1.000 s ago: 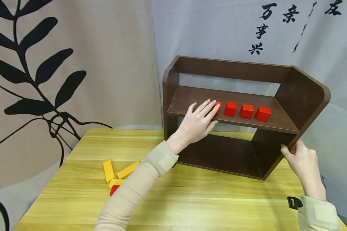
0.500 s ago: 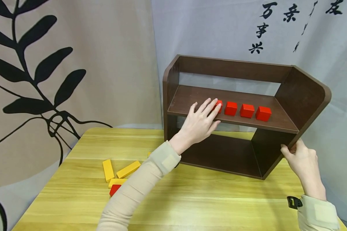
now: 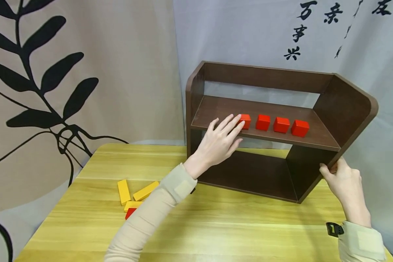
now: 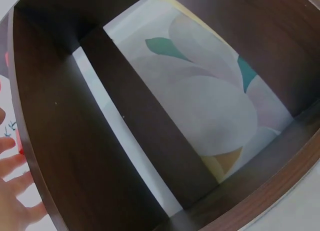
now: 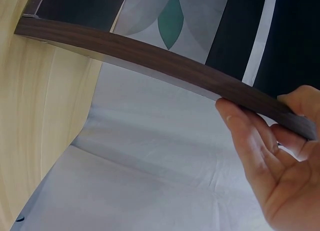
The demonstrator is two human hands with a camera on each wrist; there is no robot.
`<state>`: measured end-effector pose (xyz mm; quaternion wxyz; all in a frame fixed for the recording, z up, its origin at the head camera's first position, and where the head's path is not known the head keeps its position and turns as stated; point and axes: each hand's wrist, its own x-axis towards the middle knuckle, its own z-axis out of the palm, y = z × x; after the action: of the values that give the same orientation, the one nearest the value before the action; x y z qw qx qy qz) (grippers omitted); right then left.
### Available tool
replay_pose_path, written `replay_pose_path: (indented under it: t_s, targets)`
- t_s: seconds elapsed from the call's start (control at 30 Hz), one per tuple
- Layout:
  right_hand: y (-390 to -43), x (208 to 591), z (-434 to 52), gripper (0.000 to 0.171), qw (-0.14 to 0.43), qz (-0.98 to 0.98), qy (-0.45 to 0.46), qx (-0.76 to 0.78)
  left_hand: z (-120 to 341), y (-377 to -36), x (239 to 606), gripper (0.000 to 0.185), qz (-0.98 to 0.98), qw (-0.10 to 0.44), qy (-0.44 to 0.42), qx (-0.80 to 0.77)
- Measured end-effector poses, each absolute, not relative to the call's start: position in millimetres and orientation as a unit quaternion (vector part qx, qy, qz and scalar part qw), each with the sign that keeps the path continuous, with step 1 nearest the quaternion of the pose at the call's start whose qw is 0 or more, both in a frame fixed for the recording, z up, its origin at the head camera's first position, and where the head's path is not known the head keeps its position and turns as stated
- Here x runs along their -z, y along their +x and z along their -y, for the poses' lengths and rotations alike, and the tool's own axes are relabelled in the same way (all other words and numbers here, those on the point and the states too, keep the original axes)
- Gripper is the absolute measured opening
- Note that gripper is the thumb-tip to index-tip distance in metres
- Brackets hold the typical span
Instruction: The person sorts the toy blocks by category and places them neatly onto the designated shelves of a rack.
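A dark brown two-tier wooden shelf [image 3: 268, 138] stands on the table. Along the front of its upper board lies a row of several red blocks [image 3: 281, 124]. My left hand [image 3: 216, 143], fingers extended, is at the leftmost red block [image 3: 245, 121]; its fingertips overlap that block's left side, and I cannot tell whether they touch. In the left wrist view, the left hand [image 4: 12, 203] shows only at the edge. My right hand [image 3: 345, 183] grips the front edge of the shelf's right side panel [image 5: 165, 63], thumb on one face and fingers on the other.
Several yellow blocks [image 3: 123, 192] lie at the table's left, beside a red block [image 3: 130, 213] partly hidden by the left sleeve. The wooden table [image 3: 232, 233] extends in front of the shelf. A cloth backdrop [image 3: 144, 72] hangs behind.
My left hand moves slightly left and downward, so more of the leftmost red block shows. The gap between that block and its neighbour is slightly wider. My right hand keeps its grip on the shelf.
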<state>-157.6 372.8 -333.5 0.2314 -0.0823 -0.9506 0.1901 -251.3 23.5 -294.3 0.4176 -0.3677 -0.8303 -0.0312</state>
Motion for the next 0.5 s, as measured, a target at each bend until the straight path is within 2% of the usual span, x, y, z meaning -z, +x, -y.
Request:
replay_pose_path:
  t_s: [0.5]
  targets:
    - [-158.3,334.0,-372.7,0.024,0.225,0.951,-0.088,-0.19,-31.0,-252.5,289.9,0.048,0.851,0.38,-0.362,0.022]
